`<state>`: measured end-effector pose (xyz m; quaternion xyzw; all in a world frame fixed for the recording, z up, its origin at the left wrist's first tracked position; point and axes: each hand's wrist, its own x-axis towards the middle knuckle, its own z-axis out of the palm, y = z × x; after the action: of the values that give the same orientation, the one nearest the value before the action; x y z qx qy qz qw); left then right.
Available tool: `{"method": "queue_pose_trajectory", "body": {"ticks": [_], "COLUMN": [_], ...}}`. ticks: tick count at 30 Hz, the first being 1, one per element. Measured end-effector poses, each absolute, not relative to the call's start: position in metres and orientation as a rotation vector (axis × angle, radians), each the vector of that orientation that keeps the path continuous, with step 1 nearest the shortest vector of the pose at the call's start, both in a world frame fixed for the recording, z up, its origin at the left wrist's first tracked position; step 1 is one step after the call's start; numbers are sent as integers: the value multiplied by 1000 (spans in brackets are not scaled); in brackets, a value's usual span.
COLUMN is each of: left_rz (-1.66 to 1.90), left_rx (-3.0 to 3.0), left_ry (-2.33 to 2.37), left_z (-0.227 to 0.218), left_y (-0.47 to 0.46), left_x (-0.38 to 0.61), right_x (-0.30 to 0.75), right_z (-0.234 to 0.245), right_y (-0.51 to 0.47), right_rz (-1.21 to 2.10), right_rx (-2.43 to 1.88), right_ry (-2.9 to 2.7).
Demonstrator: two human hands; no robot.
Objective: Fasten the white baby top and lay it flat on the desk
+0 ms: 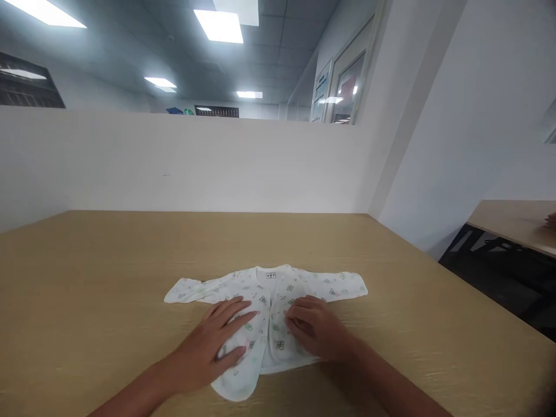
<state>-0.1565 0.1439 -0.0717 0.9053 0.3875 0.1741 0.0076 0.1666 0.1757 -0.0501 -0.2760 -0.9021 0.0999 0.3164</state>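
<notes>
A small white baby shirt (278, 288) with a print of little animals and leaves lies face up on the table, its sleeves spread to both sides. Its front is parted down the middle, and a dark label shows inside the neck. My left hand (212, 341) rests flat on the left front panel with its fingers spread. That panel's rounded lower corner reaches below the rest of the hem. On the right front panel, near the opening, my right hand (319, 327) has its fingers curled in a pinch at the cloth; the fingertips are partly hidden.
The wooden table (108, 260) runs back to a low white partition (217, 165). A white wall (434, 145) with a pillar rises along the right side. Beyond it stands another table (512, 220) with dark legs.
</notes>
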Motion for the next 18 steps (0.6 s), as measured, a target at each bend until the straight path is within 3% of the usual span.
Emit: {"method": "queue_pose_trajectory", "body": {"ticks": [18], "left_rz": [368], "left_rx": [2819], "left_ry": [1313], "left_z": [-90], "left_y": [152], "left_x": [-164], "right_x": [166], "right_z": [-53], "right_y": [174], "right_rz": [467], "right_rx": [-946], "right_ry": [-2462]}}
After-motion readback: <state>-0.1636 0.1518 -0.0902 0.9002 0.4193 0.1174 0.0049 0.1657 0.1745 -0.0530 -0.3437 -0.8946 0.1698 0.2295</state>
